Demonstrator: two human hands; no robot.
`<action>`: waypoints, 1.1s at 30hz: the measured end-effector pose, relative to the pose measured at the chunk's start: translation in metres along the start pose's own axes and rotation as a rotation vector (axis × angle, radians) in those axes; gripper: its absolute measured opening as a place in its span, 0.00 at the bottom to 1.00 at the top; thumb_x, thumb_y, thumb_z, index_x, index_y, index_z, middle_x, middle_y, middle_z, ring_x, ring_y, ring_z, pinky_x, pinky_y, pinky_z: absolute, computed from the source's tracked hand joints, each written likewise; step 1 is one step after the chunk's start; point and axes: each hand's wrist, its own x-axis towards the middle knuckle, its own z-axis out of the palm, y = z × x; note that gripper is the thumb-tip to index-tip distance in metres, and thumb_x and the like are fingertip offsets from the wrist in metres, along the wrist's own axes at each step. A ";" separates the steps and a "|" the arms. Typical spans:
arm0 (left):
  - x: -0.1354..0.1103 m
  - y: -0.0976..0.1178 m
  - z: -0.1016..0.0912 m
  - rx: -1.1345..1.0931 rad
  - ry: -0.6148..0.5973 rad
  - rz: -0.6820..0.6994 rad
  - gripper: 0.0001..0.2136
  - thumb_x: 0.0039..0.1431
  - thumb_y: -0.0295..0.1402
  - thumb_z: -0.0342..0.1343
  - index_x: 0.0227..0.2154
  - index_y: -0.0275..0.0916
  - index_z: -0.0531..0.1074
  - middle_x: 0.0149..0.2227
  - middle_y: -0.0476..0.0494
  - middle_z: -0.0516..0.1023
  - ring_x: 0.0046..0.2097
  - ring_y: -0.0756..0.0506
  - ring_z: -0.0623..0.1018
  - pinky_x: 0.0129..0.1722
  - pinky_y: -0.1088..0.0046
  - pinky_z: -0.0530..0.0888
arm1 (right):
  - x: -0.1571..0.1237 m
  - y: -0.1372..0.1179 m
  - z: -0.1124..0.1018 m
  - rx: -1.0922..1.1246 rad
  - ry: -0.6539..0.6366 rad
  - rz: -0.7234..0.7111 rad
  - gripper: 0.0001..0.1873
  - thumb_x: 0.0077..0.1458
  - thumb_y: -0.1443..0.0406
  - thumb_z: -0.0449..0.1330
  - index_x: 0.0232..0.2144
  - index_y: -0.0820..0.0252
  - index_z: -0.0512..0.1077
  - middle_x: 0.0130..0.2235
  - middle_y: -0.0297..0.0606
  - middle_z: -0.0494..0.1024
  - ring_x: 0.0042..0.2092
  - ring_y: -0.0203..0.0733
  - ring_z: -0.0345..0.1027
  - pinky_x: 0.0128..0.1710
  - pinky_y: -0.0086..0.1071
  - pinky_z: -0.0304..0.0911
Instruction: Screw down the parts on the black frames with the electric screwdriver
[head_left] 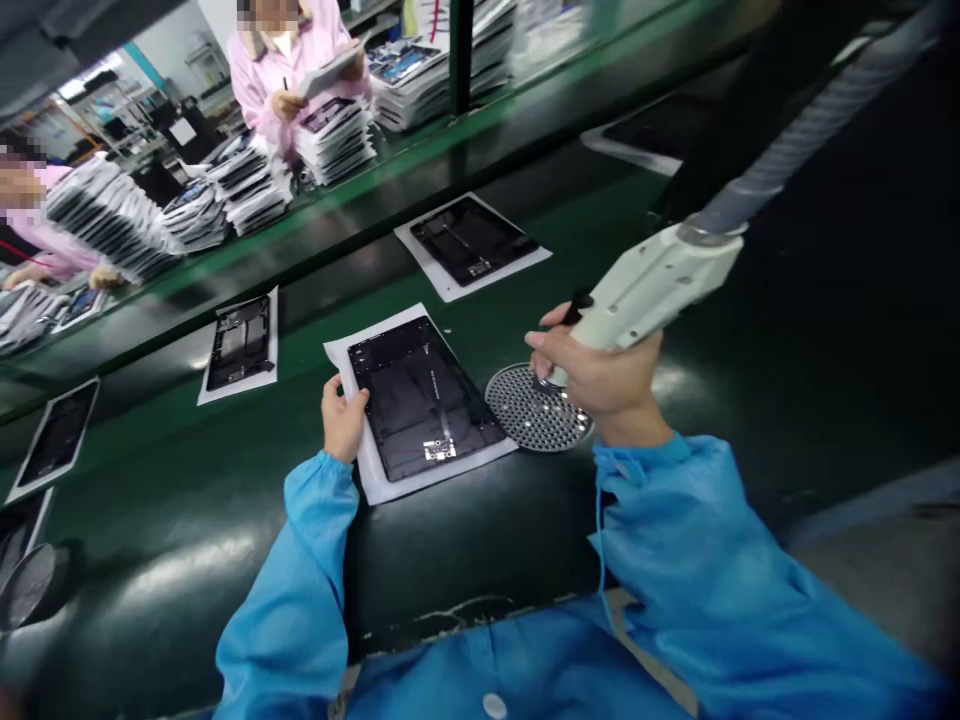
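Note:
A black tablet back shell (420, 395) lies on a white sheet (375, 480) on the green bench in front of me. My left hand (341, 418) grips the left edge of that sheet and shell, fingers curled. My right hand (596, 375) is closed around the handle of a cream power screwdriver (652, 285), which hangs from a grey ribbed hose (810, 125). The tool's tip points down at a round perforated metal screw tray (536, 410) just right of the shell.
More black shells on white sheets (472, 245) (240, 345) (56, 435) ride the green conveyor beyond. Across it, two people in pink coats (289, 60) (45, 240) work beside tall stacks of shells (334, 140). A dark post (460, 55) stands at the back.

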 end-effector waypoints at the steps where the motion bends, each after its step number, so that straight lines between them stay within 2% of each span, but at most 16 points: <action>1: -0.001 0.002 -0.006 0.072 -0.019 0.012 0.25 0.46 0.30 0.59 0.49 0.36 0.62 0.33 0.46 0.77 0.30 0.48 0.77 0.31 0.73 0.74 | 0.001 0.002 0.000 0.010 0.014 -0.001 0.10 0.39 0.68 0.67 0.25 0.59 0.69 0.14 0.25 0.66 0.15 0.34 0.61 0.17 0.30 0.62; 3: -0.006 0.010 -0.018 0.308 -0.003 0.119 0.27 0.46 0.30 0.60 0.52 0.37 0.62 0.39 0.42 0.78 0.33 0.47 0.78 0.31 0.72 0.74 | 0.002 0.004 0.002 0.015 0.027 0.008 0.09 0.39 0.68 0.66 0.25 0.58 0.68 0.14 0.25 0.66 0.15 0.34 0.61 0.17 0.30 0.61; 5: -0.018 0.020 -0.026 0.564 0.042 0.343 0.23 0.48 0.31 0.61 0.50 0.38 0.67 0.44 0.40 0.77 0.39 0.45 0.78 0.35 0.70 0.75 | 0.003 0.002 0.004 -0.012 0.027 0.016 0.08 0.40 0.68 0.65 0.25 0.58 0.69 0.14 0.26 0.66 0.15 0.34 0.61 0.17 0.31 0.61; 6: -0.026 0.024 -0.027 0.651 0.023 0.470 0.18 0.50 0.32 0.61 0.46 0.39 0.70 0.44 0.41 0.77 0.41 0.44 0.78 0.37 0.69 0.75 | 0.004 0.000 0.004 -0.039 0.022 0.016 0.08 0.40 0.68 0.65 0.25 0.58 0.69 0.14 0.27 0.67 0.15 0.34 0.61 0.17 0.31 0.62; 7: -0.035 0.027 -0.026 0.702 -0.045 0.582 0.13 0.52 0.33 0.61 0.42 0.39 0.73 0.42 0.42 0.78 0.42 0.44 0.77 0.39 0.68 0.75 | 0.005 -0.002 0.004 -0.075 0.020 0.011 0.08 0.40 0.69 0.65 0.26 0.58 0.70 0.15 0.27 0.68 0.15 0.35 0.62 0.18 0.32 0.63; 9: -0.055 0.031 -0.020 0.728 -0.273 0.732 0.07 0.57 0.36 0.59 0.36 0.38 0.75 0.37 0.43 0.78 0.41 0.45 0.78 0.42 0.68 0.76 | 0.010 -0.007 0.000 -0.160 0.031 -0.011 0.09 0.41 0.69 0.65 0.29 0.59 0.72 0.15 0.28 0.69 0.16 0.35 0.63 0.20 0.33 0.64; 11: -0.072 0.032 -0.011 0.733 -0.472 0.799 0.08 0.59 0.37 0.58 0.36 0.38 0.75 0.38 0.42 0.79 0.42 0.46 0.78 0.43 0.67 0.76 | 0.018 -0.010 -0.009 -0.247 0.069 -0.045 0.11 0.41 0.70 0.65 0.32 0.60 0.74 0.16 0.29 0.69 0.17 0.36 0.63 0.21 0.34 0.65; 12: -0.078 0.032 -0.006 0.749 -0.534 0.827 0.09 0.59 0.38 0.58 0.37 0.39 0.76 0.40 0.41 0.79 0.44 0.45 0.78 0.45 0.66 0.76 | 0.023 -0.010 -0.016 -0.287 0.094 -0.058 0.12 0.41 0.71 0.64 0.33 0.60 0.74 0.16 0.29 0.69 0.17 0.36 0.63 0.21 0.34 0.65; 14: -0.083 0.033 0.007 0.799 -0.635 0.897 0.12 0.59 0.40 0.58 0.41 0.38 0.75 0.48 0.36 0.76 0.51 0.40 0.75 0.50 0.59 0.75 | 0.034 -0.008 -0.031 -0.360 0.150 -0.064 0.13 0.40 0.71 0.64 0.33 0.61 0.74 0.17 0.29 0.69 0.17 0.36 0.63 0.20 0.34 0.63; 16: -0.081 0.037 0.026 0.873 -0.746 0.955 0.20 0.57 0.45 0.59 0.47 0.37 0.74 0.57 0.32 0.69 0.59 0.35 0.69 0.55 0.51 0.70 | 0.044 0.000 -0.046 -0.427 0.202 -0.056 0.12 0.40 0.71 0.64 0.32 0.62 0.74 0.17 0.30 0.68 0.17 0.37 0.62 0.20 0.33 0.61; 20: -0.067 0.046 0.085 1.039 -0.945 0.978 0.43 0.45 0.57 0.62 0.60 0.38 0.62 0.67 0.29 0.52 0.67 0.27 0.53 0.60 0.40 0.60 | 0.057 0.018 -0.066 -0.556 0.219 -0.106 0.11 0.39 0.70 0.64 0.31 0.60 0.72 0.18 0.30 0.67 0.20 0.38 0.62 0.20 0.32 0.60; 22: -0.059 0.047 0.117 1.088 -1.008 0.987 0.50 0.40 0.59 0.63 0.64 0.39 0.56 0.68 0.29 0.48 0.67 0.26 0.51 0.60 0.38 0.56 | 0.060 0.023 -0.070 -0.583 0.187 -0.116 0.10 0.41 0.68 0.63 0.31 0.59 0.71 0.20 0.31 0.68 0.22 0.38 0.63 0.21 0.32 0.62; 24: -0.051 0.045 0.143 1.099 -1.029 1.000 0.52 0.37 0.57 0.64 0.64 0.39 0.54 0.67 0.29 0.52 0.66 0.27 0.55 0.60 0.41 0.58 | 0.062 0.023 -0.072 -0.602 0.176 -0.115 0.09 0.42 0.67 0.62 0.31 0.59 0.70 0.22 0.33 0.70 0.24 0.39 0.65 0.24 0.33 0.65; 27: -0.041 0.039 0.165 1.032 -0.926 0.976 0.50 0.35 0.53 0.65 0.63 0.38 0.55 0.62 0.31 0.61 0.61 0.31 0.62 0.57 0.49 0.63 | 0.064 0.018 -0.074 -0.652 0.205 -0.159 0.07 0.42 0.66 0.63 0.28 0.59 0.69 0.24 0.35 0.71 0.26 0.40 0.66 0.28 0.35 0.67; 30: -0.037 0.034 0.170 0.898 -0.776 0.968 0.47 0.36 0.51 0.64 0.61 0.38 0.56 0.60 0.33 0.62 0.61 0.33 0.63 0.56 0.53 0.64 | 0.065 0.011 -0.073 -0.639 0.198 -0.233 0.06 0.42 0.67 0.62 0.24 0.59 0.67 0.24 0.35 0.70 0.27 0.39 0.66 0.31 0.35 0.67; 33: -0.038 0.031 0.167 0.800 -0.717 0.995 0.46 0.37 0.50 0.64 0.59 0.39 0.56 0.61 0.32 0.62 0.61 0.33 0.63 0.58 0.53 0.62 | 0.062 0.004 -0.071 -0.574 0.183 -0.261 0.07 0.43 0.66 0.62 0.24 0.59 0.66 0.22 0.34 0.67 0.26 0.37 0.64 0.29 0.33 0.65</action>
